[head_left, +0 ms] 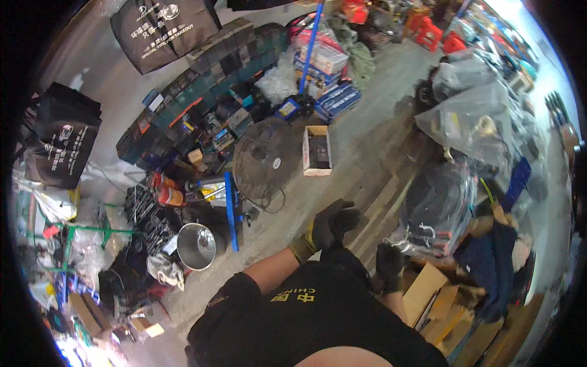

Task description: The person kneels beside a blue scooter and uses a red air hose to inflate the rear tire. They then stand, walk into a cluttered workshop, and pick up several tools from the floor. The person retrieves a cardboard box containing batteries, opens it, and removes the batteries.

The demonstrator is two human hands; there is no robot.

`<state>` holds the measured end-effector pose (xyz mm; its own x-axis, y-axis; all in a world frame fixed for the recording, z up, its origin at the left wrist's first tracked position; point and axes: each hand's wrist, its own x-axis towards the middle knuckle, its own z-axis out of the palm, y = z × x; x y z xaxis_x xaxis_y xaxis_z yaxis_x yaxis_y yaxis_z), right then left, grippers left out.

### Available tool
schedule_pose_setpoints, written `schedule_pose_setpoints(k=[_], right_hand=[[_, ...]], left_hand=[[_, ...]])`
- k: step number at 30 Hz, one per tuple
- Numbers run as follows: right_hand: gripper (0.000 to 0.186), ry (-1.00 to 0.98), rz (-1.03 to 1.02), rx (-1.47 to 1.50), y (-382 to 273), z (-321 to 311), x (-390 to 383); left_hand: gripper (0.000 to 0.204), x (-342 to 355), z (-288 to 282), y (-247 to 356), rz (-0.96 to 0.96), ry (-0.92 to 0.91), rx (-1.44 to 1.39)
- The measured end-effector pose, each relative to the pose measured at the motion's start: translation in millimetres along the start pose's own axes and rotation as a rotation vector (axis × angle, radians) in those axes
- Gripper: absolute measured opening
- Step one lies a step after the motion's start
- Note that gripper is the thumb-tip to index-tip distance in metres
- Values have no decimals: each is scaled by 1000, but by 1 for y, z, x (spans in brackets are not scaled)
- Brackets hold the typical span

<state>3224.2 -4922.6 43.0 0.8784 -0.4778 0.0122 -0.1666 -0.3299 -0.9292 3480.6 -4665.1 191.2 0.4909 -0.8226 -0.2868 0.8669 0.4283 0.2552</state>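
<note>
My left hand, in a dark work glove with a yellowish cuff, is held out in front of my body above the wooden boards. Its thumb and fingers are apart and nothing shows between them. My right hand, gloved in the same dark colour, is lower and to the right, beside clear plastic wrapping. Its fingers look curled, and what they may hold is too dark to make out. A small open carton with dark contents stands on the floor ahead of my left hand.
A round fan grille and an upright blue metal piece stand left of my hands. Near them is a silver bucket. Stacked dark cases line the wall. Cardboard pieces and dark blue cloth lie at the right.
</note>
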Motion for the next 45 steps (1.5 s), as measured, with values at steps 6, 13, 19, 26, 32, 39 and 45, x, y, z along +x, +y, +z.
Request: schedule_pose_setpoints(k=[6, 13, 19, 26, 32, 39, 45], right_hand=[[39, -347, 550, 968, -117, -15, 322], [47, -676, 588, 878, -211, 108, 536], [48, -839, 664, 784, -161, 181, 629], [46, -972, 882, 240, -74, 258, 747], [41, -1463, 680, -192, 5, 354, 824], [39, -1520, 651, -332, 97, 372, 903], [41, -1615, 291, -539, 142, 364, 905]], left_hand=[[56, 84, 26, 53, 236, 226, -192], [56, 212, -10, 151, 494, 318, -204], [53, 280, -95, 182, 607, 425, -290], [44, 345, -166, 144, 946, 932, 8], [44, 438, -190, 118, 1033, 1205, -122], [54, 569, -216, 99, 945, 1337, -134], [46, 600, -299, 63, 894, 1276, -258]])
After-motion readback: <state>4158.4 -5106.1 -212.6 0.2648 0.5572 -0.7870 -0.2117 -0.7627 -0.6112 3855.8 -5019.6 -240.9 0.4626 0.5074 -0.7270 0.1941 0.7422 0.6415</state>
